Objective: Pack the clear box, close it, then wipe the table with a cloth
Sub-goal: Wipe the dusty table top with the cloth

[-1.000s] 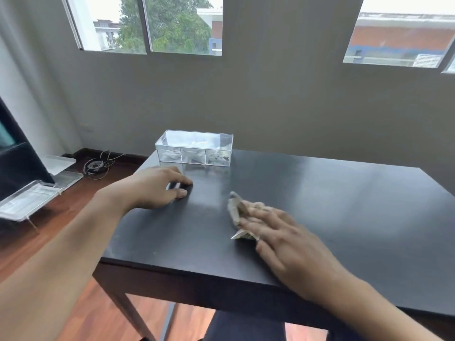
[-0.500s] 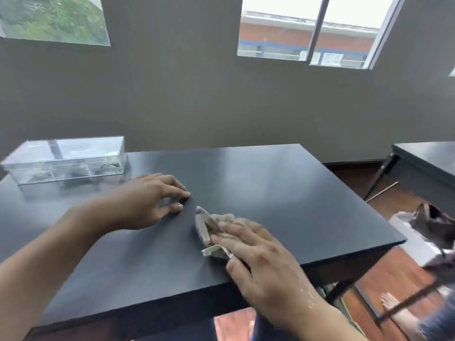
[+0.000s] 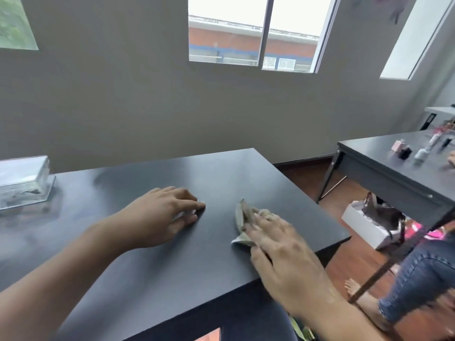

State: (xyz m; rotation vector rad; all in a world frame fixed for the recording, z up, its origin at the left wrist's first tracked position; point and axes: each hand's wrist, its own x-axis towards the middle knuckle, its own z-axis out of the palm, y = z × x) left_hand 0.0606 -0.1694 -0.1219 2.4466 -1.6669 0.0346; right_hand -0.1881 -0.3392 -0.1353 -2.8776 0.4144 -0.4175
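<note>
**Right hand on cloth, unwiped table lying to its left**

Right hand [image 3: 275, 238] presses flat, fingers straight, on the crumpled cloth [image 3: 242, 214] near the table's [image 3: 152, 274] right edge. Left of the cloth, the left hand [image 3: 161, 215] rests on the table, loosely curled and holding nothing. Farther left of the cloth sits the closed clear box [image 3: 23, 180].

Box [image 3: 23, 181] is sitting at the far left of the table [image 3: 157, 274]. Left hand [image 3: 160, 215] is resting mid-table, and the right hand [image 3: 278, 244] is lying on the cloth [image 3: 242, 215] just right of it, near the right edge. Second table [image 3: 394, 175] is standing off to the right.
</note>
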